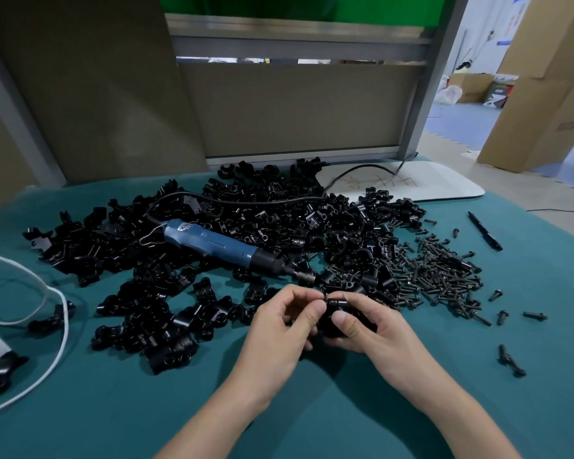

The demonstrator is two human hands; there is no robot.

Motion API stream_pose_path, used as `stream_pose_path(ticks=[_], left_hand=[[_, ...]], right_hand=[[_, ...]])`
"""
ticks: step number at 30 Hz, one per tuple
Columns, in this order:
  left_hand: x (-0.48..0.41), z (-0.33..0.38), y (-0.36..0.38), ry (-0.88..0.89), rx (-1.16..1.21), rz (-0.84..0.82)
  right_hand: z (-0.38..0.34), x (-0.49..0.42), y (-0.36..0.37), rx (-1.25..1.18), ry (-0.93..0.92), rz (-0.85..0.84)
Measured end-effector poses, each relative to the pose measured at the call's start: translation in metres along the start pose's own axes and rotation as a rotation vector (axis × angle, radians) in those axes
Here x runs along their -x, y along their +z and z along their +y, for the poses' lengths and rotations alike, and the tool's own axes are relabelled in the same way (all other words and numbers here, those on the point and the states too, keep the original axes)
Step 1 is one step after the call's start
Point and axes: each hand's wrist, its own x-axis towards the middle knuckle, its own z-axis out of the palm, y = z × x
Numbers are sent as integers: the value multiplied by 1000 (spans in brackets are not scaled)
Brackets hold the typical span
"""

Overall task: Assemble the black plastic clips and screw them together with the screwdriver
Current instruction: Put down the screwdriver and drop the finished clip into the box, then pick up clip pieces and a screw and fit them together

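Head view. Reference item: the blue electric screwdriver (212, 241), lying on its side on the teal table cover (312, 409), bit end towards the lower right, black cable (246, 200) running off from its rear end.

Both hands meet just in front of the screwdriver's bit end, above the cover. The left hand (279, 323) has curled fingers, with thumb and forefinger pinching the near left side of a black clip assembly (332, 318). The right hand (371, 329) is wrapped round the same assembly, thumb pressed on its front. How the clip halves sit together cannot be made out; the fingers cover most of it.

The heap of loose black clips (279, 210) lies under and all round the screwdriver, thickest behind it. The pile of dark screws (441, 273) lies right of the bit end, with strays scattered further right. A black pen (484, 230) lies beyond the screws, well right of the screwdriver. A white board (444, 180) lies behind and right of it. A white cord (57, 313) loops well to its left.
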Motion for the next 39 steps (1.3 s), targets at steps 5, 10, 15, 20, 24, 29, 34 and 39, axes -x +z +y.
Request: stream_pose_path(ticks=[5,10,15,20,24,29,34,39], left_hand=[[0,4,0,-83,59,14],[0,1,-1,-107,-35,-9],[-2,0,-3,-87,-37,-28],[-2,5,-5,-127,29,-81],[-7,13,-7,-201,-2,-122],[-8,14,-11,-218,-4,-174],[-7,9,-14,-127,-49,-158],[-4,6,-7,-83,39,-95]], right_hand=[[3,-2,0,58,-26,40],[4,-1,-1,132,-37,1],[5,-1,-3,155,-50,-5],[3,1,-6,257,-81,-15],[3,3,-7,392,-116,-23],[3,3,-7,465,-140,-36],[4,2,-8,344,-104,-71],[1,2,-8,328,-112,-53]])
